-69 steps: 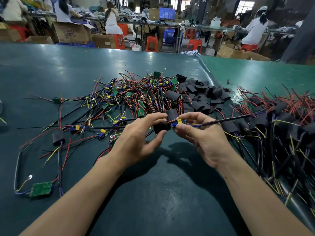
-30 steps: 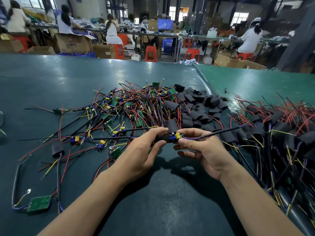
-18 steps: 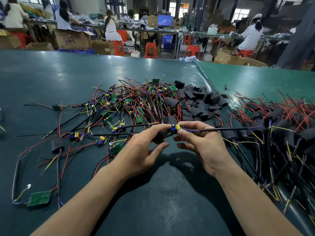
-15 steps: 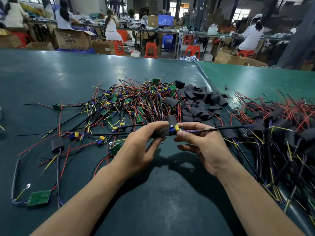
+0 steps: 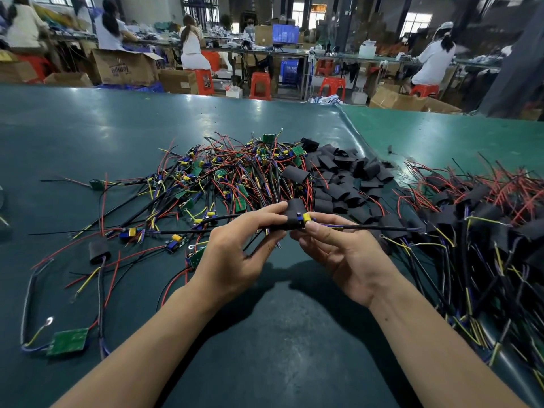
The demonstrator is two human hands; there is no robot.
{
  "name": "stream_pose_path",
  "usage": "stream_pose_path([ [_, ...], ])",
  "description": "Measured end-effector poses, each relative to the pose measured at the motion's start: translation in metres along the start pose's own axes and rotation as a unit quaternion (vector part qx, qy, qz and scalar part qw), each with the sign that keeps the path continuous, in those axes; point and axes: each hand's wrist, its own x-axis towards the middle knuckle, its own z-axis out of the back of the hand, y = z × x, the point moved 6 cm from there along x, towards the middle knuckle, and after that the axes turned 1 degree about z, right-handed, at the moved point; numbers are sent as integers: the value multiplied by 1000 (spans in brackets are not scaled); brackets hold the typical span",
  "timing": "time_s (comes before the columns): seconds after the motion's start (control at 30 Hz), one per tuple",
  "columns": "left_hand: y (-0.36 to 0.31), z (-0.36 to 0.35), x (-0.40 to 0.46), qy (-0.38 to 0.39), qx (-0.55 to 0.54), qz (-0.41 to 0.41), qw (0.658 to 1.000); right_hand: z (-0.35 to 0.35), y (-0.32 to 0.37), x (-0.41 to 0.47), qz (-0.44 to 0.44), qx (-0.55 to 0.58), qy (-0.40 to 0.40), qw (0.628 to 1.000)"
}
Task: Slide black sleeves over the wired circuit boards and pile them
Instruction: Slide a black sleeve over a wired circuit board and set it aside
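Observation:
My left hand [image 5: 235, 254] pinches a black sleeve [image 5: 290, 223] between thumb and fingers. My right hand [image 5: 344, 254] grips the wired circuit board [image 5: 306, 218] at its yellow and blue end, which sticks out of the sleeve's right side. The board's black cable [image 5: 379, 228] runs right toward the pile of sleeved boards [image 5: 482, 225]. A tangle of bare wired boards [image 5: 229, 178] lies just beyond my hands. Loose black sleeves [image 5: 344, 178] are heaped to its right.
The green table [image 5: 279, 348] carries a lone green board [image 5: 67, 341] with wires at the near left and a sleeved piece [image 5: 98, 250] beside it. Across the aisle, people sit at benches among cardboard boxes [image 5: 123, 67] and red stools [image 5: 260, 85].
The sleeve has moved further over the board, so less of the board shows. My hands have come closer together and stayed in the same spot above the table.

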Motion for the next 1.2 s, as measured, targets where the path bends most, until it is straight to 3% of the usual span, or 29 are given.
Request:
stream_pose_path([
  [0.23,1,0,1,6,-39,16,999,-3,-1,-1,1,7,18,1000],
  [0.4,-2,1,0,6,-10,6,1000,-3,3,-1,44,-71,6,996],
  [0.63,-9,2,1,8,17,-19,1000,-6,-2,-3,20,-55,18,998],
  [0.87,-4,2,2,30,24,4,999,-14,6,-9,102,-143,14,984],
  [1.07,-5,4,1,13,63,-5,998,-21,-7,-12,69,-206,19,976],
  [1.2,-5,4,2,15,63,-9,998,-27,-15,-13,33,-147,45,988],
])
